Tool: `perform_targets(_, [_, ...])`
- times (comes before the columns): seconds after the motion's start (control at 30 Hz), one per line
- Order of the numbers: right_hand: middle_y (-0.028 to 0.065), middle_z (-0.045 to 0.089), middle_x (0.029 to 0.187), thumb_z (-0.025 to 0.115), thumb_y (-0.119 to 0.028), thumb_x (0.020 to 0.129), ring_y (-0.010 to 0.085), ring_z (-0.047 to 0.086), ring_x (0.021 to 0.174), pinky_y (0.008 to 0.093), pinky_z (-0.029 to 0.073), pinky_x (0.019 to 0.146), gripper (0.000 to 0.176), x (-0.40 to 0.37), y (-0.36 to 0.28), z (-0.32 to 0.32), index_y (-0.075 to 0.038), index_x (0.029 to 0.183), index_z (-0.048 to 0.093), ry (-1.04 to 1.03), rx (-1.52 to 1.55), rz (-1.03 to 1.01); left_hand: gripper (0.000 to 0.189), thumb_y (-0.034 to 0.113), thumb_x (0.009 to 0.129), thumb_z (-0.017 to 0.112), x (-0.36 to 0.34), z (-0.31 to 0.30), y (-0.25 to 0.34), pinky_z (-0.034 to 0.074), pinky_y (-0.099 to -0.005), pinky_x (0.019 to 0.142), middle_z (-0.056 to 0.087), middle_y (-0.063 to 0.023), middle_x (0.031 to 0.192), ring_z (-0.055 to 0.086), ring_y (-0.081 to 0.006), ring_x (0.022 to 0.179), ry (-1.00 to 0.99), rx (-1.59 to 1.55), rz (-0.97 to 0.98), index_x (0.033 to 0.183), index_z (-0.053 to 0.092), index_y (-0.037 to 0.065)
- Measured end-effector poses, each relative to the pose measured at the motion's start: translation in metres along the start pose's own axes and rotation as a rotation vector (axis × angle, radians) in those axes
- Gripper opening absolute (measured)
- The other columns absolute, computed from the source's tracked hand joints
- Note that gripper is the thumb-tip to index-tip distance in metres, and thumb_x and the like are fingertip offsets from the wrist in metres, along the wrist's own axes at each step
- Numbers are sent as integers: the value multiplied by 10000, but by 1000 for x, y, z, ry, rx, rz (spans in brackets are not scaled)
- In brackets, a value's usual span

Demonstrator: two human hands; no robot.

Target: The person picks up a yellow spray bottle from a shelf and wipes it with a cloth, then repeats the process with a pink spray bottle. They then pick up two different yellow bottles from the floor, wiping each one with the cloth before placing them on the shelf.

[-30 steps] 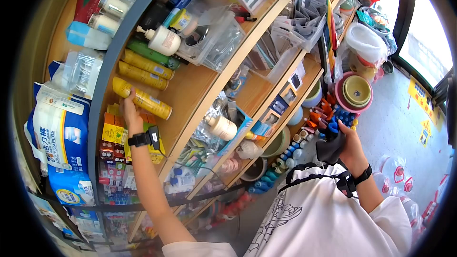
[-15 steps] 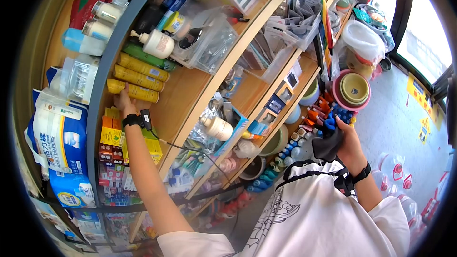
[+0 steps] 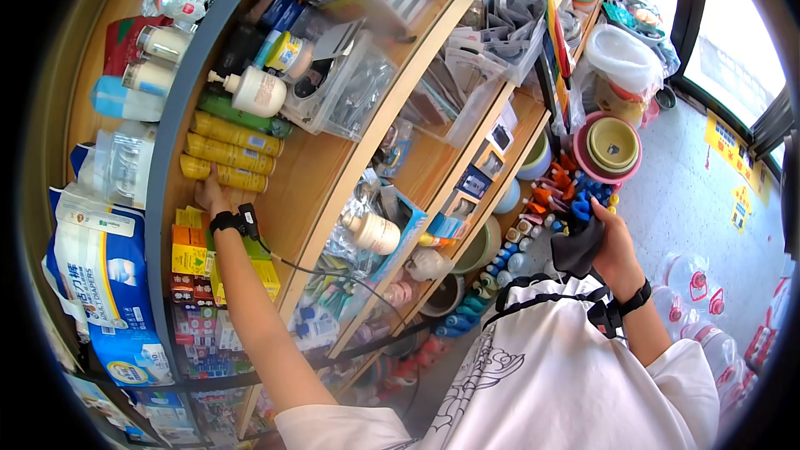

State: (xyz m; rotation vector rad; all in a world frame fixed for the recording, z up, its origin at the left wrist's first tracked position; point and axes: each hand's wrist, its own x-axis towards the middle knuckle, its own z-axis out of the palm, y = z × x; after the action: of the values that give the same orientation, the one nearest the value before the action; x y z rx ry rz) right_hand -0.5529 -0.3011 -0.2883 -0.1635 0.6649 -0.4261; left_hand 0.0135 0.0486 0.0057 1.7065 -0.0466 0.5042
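On your left you have a large blue-and-white pack of adult diapers (image 3: 104, 271), with small yellow boxes (image 3: 190, 259) on the wooden shelf (image 3: 304, 171) just to its right. Farther along that shelf you see a green container (image 3: 240, 117), a white pump bottle (image 3: 262, 94) and a clear plastic bin (image 3: 363, 87). Another pump bottle (image 3: 379, 235) sits one shelf to the right. On your far right, yellow bowls (image 3: 615, 145) nest in a pink basin (image 3: 581, 154). Yellow signs (image 3: 727, 152) mark the blue-grey floor (image 3: 667, 192), and clear jugs (image 3: 687, 275) with red caps stand at your near right.
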Motion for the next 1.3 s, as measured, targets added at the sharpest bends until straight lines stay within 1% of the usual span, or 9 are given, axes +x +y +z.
perform_targets(0.33, [42,714,996,576,-223,978,190,688,899,351,542,854,183,1,8,6,-97,1093,640,25,-14,23,378,76,837,759,85,-20,-65,538,-380,776,667,-101,1117,643,-241,958,-135,-16,71,1187,644,-11])
perform_targets(0.57, [59,713,970,580,-295,966,221,687,877,381,545,853,240,-7,0,-5,-87,1064,650,4,45,-2,437,157,836,753,-9,0,-9,480,-384,886,624,-93,1197,590,-227,1058,49,87,-226,1217,636,-22])
perform_targets(0.63, [82,707,932,563,-236,924,247,682,871,397,542,854,223,-16,-8,-7,-69,1047,645,69,75,-20,466,241,836,713,26,-23,-34,467,-378,867,586,-70,1254,568,-223,1083,-262,-85,-170,1227,631,1])
perform_targets(0.77, [100,676,907,486,-58,780,264,661,873,389,530,847,321,-23,-31,-82,-3,1071,610,71,130,-55,491,276,851,679,-33,-34,-2,438,-322,865,582,-66,1248,534,-217,1099,-300,-165,-69,1267,562,44])
perform_targets(0.83, [111,649,976,486,-25,776,259,643,921,385,517,878,382,-36,-40,-82,16,1147,564,-3,8,-176,466,262,903,641,15,-76,-32,434,-335,906,568,-110,1288,519,-229,1144,-461,-291,-136,1291,526,32])
perform_targets(0.9, [127,626,1039,481,34,747,255,626,987,389,505,912,457,-54,-52,-91,18,1202,524,32,-17,-230,404,219,955,579,-97,-50,12,438,-354,970,553,-142,1303,522,-248,1173,-270,-442,-312,1286,518,-4])
perform_targets(0.97, [134,624,1053,487,71,741,257,619,1020,398,503,926,474,-70,-59,-103,11,1211,524,244,-151,-346,395,176,961,543,-193,-30,20,420,-381,1041,541,-158,1301,517,-255,1192,-239,-491,-201,1278,501,-56])
perform_targets(1.17, [100,656,1087,504,78,914,208,653,992,333,520,911,327,-91,-60,-210,-3,1228,540,516,-93,-530,370,136,940,562,-393,41,-60,453,-398,993,614,-194,1128,592,-293,1081,-788,-85,310,1236,530,-83])
perform_targets(1.3, [72,652,1088,493,53,937,200,652,986,329,521,914,301,-101,-35,-270,-17,1225,549,661,38,-541,285,58,921,617,-513,130,-122,481,-346,931,655,-127,1099,624,-229,1041,-1205,108,76,1191,596,-31])
